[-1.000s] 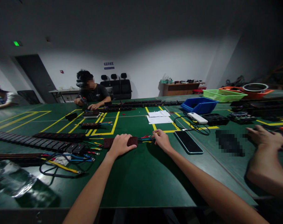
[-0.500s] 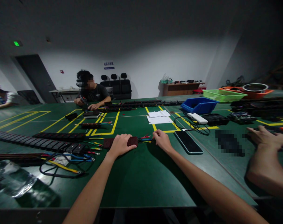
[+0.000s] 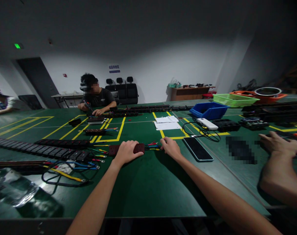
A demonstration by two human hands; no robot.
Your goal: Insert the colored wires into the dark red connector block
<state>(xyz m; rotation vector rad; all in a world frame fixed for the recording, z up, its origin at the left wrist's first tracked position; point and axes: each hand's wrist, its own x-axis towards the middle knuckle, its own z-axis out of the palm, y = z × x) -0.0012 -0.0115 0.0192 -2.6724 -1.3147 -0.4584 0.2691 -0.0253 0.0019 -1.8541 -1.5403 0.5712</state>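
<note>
Maroon in colour, the socketed block (image 3: 113, 150) lies on the green worktop (image 3: 143, 195) in front of me, my left hand (image 3: 125, 151) across its middle. The left fingers are clamped on it, over its top and far side, with my thumb along the near edge. Red, blue, green and yellow wires (image 3: 152, 146) come out of its right end and run towards my right hand (image 3: 171, 147). Those fingers are curled in at the wire ends; I cannot tell whether they are pinching one.

Just right of that hand, a phone (image 3: 198, 149) lies flat, screen up. Beyond it are a white device (image 3: 207, 124) beside a looped black cable (image 3: 191, 129), and a blue bin (image 3: 209, 111). White papers (image 3: 166, 123) lie farther forward. On my left, a long row of black modules (image 3: 44, 149) stretches away beyond a clear bottle (image 3: 14, 186).
</note>
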